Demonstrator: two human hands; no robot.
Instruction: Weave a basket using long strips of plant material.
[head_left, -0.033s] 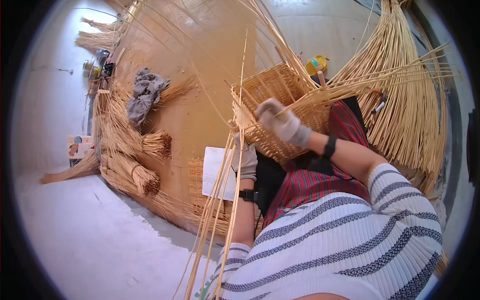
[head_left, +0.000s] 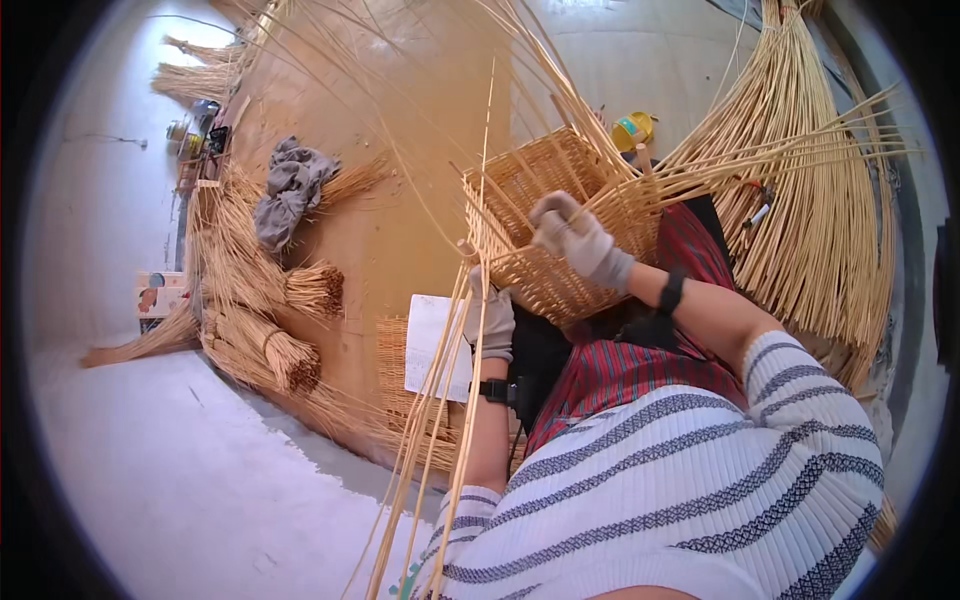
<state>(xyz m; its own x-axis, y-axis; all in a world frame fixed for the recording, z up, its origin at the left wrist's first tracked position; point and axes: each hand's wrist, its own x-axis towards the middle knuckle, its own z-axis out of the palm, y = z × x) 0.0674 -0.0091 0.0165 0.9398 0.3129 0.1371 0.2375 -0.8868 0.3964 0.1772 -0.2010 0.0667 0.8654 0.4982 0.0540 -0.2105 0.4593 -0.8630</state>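
A square, open-topped wicker basket [head_left: 548, 285] rests tilted on my lap, its upright stakes rising along the rim and long loose strands trailing from its corners. My gloved right hand [head_left: 588, 245] is curled closed at the near rim, around a pale wicker strand [head_left: 690, 183] that runs off to the right. At the near left corner, my gloved left hand [head_left: 493, 325] holds the basket from outside. Its fingers are partly hidden behind long strands [head_left: 437, 420] that hang down past my left forearm.
Bundles of cut wicker [head_left: 255, 335] lie to the left, with a grey cloth [head_left: 290, 190] on them. A large fan of long rods [head_left: 815, 200] leans at the right. Beyond the basket is a yellow container [head_left: 632, 130]. A white sheet [head_left: 432, 345] lies beside my left hand.
My right hand has shifted a little to the right along the near rim, and its fingers look more curled. My left hand and the basket have stayed put.
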